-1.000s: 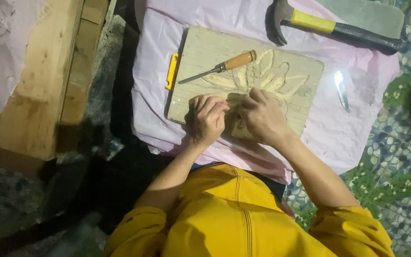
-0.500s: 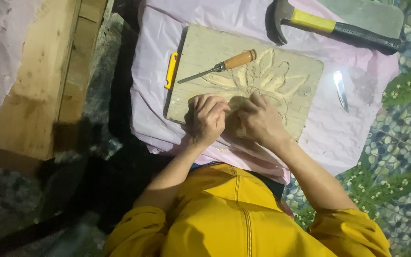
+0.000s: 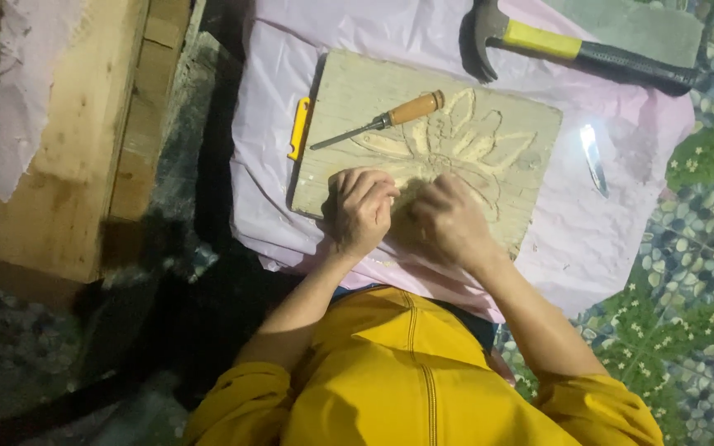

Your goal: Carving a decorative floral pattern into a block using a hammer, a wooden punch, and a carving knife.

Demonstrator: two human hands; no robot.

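**Two Hands Close Together on a Carved Board**

Pink paper (image 3: 621,239) is spread over the ground, and a wooden board (image 3: 349,91) lies on top of it. A flower with long petals (image 3: 464,140) is cut into the board. Both hands sit at the board's near edge, side by side and almost touching. The left hand (image 3: 361,206) is curled into a loose fist, with its fingers bent down onto the wood. The right hand (image 3: 452,219) is curled too, knuckles up. Something small may be tucked inside the hands, but it is hidden, so I cannot tell what they grip.

Near the far edge of the board rests a chisel (image 3: 382,120) with a round wooden handle and a thin metal shaft. Nobody is touching it. A yellow plastic bit (image 3: 298,128) sticks out from under the board's left edge. A claw hammer (image 3: 572,48) with a yellow and black handle lies at the far right corner of the paper. A small shiny blade (image 3: 594,158) lies on the paper, just off the board's right edge. Thick wooden planks (image 3: 76,149) lie well off to the left. A mat with green leaves and pebbles (image 3: 696,272) shows on the right. Yellow sleeves (image 3: 406,388) fill the bottom.
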